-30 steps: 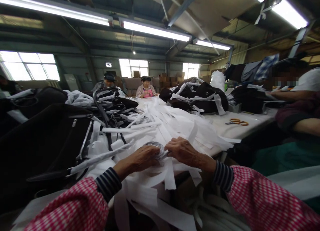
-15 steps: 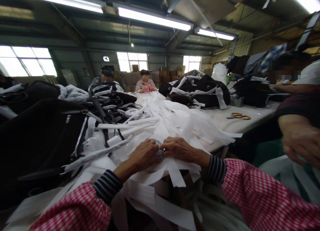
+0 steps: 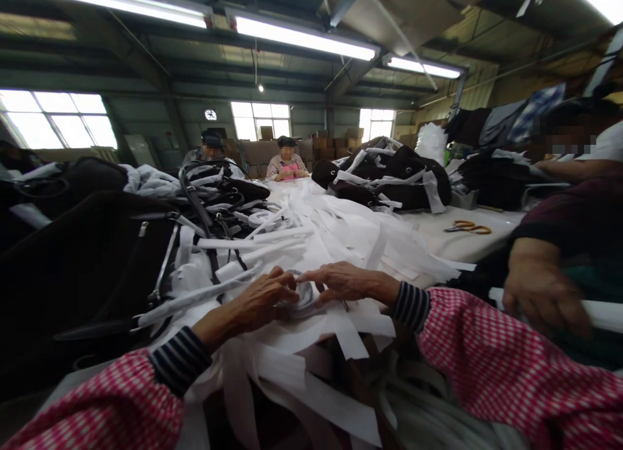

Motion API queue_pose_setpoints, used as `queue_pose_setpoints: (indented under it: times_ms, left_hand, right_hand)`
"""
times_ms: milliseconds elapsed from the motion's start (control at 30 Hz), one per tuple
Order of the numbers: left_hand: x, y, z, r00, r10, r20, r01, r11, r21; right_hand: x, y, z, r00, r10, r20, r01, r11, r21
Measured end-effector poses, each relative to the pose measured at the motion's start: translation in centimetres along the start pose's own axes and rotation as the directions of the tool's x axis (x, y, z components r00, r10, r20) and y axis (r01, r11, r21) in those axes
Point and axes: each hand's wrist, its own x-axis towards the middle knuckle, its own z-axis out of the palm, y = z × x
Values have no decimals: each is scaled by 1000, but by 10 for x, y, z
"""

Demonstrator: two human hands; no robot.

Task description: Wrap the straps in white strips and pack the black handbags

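A coil of strap in white wrapping (image 3: 305, 299) lies on the heap of white strips, between my two hands. Bent round its left side are the fingers of my left hand (image 3: 267, 294), closed on the rim. My right hand (image 3: 343, 282) holds the right side, its forefinger stretched over the far rim and its thumb lower on the near part. Both sleeves are red-checked with striped cuffs. A long white-wrapped strap (image 3: 199, 296) extends left of my left hand. Some fingertips are hidden by the coil.
White strips (image 3: 335, 219) cover the middle of the table and hang over its edge. Black bags (image 3: 73, 262) crowd the left, and another bag pile (image 3: 389, 171) stands farther back. Orange-handled scissors (image 3: 468, 227) lie at right. A co-worker's hand (image 3: 545, 287) is close on my right.
My hands have moved apart, showing more of the coil between them. My left hand shifted left. The nearby co-worker's hand moved left and a white roll now shows beneath it.
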Motion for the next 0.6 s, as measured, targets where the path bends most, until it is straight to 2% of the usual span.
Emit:
queue_pose_setpoints:
  times_ms: [100, 233, 367, 433, 500, 600]
  left_hand:
    - [-5, 2, 5, 999, -35, 3, 35, 999, 35]
    - [4, 18, -1, 995, -71, 67, 65, 994, 89]
    - [19, 37, 6, 967, -256, 21, 249, 954, 167]
    - [21, 40, 13, 955, -296, -2, 291, 938, 190]
    - [18, 38, 16, 964, -266, 1, 261, 946, 190]
    - [7, 27, 14, 987, -161, -4, 160, 973, 169]
  right_hand:
    - [8, 4, 8, 999, 24, 20, -25, 1000, 11]
    - [15, 3, 7, 999, 40, 24, -40, 999, -11]
    - [21, -1, 3, 999, 18, 43, -17, 999, -41]
    - [22, -1, 1, 999, 6, 38, -5, 999, -48]
    - [21, 1, 0, 999, -14, 33, 15, 999, -47]
    - [19, 5, -2, 999, -39, 35, 40, 998, -38]
